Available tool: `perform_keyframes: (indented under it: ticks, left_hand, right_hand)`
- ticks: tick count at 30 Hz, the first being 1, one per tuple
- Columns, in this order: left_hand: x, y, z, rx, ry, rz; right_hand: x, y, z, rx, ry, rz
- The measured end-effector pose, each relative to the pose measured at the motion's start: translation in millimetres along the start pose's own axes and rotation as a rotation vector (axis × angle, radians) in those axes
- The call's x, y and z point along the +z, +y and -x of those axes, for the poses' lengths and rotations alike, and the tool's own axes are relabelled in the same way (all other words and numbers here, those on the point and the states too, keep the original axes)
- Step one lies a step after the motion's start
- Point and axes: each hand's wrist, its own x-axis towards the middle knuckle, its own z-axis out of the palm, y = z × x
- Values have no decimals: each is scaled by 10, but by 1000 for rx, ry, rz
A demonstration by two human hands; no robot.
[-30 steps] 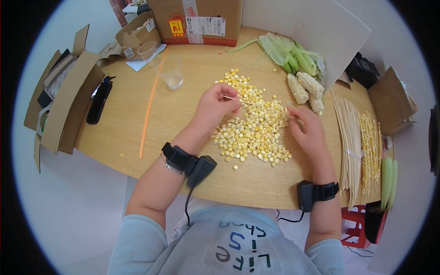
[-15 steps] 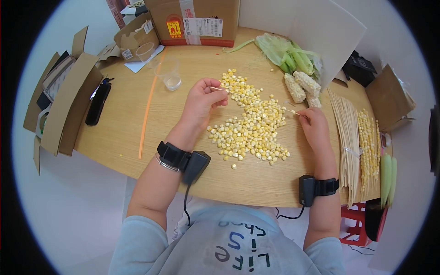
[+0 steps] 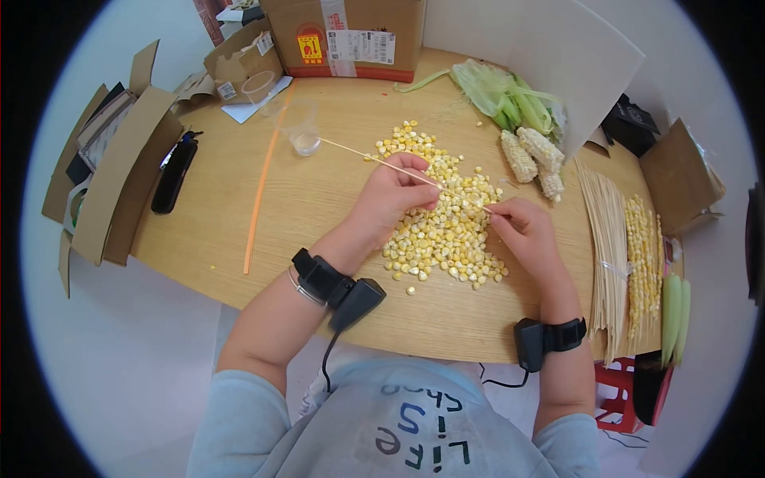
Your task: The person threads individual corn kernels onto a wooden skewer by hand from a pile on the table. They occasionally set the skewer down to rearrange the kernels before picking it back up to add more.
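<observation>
A thin bamboo skewer slants over a loose pile of yellow and white corn kernels on the wooden table. My left hand is closed in a pinch around the skewer partway along, the far length sticking out beyond the fingers toward the upper left. At the fingertips a small pale spot looks like a kernel, though I cannot be sure. My right hand pinches the near end of the skewer, thumb and index finger together, above the right side of the pile.
Bare corncobs and green husks in a plastic bag lie behind the pile. To the right are bundled skewers, skewers threaded with kernels and green ears. Clear cups, an orange strip and cardboard boxes stand leftward.
My left hand has slid along the skewer toward my right hand, so more skewer shows beyond it at upper left. My right hand has shifted slightly left and down.
</observation>
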Motion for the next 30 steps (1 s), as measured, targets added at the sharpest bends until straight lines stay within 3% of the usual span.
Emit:
perform_keyframes:
  ticks: [9, 19, 24, 30]
  left_hand:
    - [147, -111, 56, -58, -129, -33]
    - [171, -105, 73, -60, -136, -37]
    - [56, 34, 22, -3, 39, -27]
    - [-174, 126, -40, 62, 108, 76]
  right_hand:
    - [136, -48, 19, 15, -67, -85]
    - [124, -58, 16, 40, -55, -46]
    - [-52, 99, -20, -34, 168, 237]
    - [-190, 266, -28, 24, 211, 284]
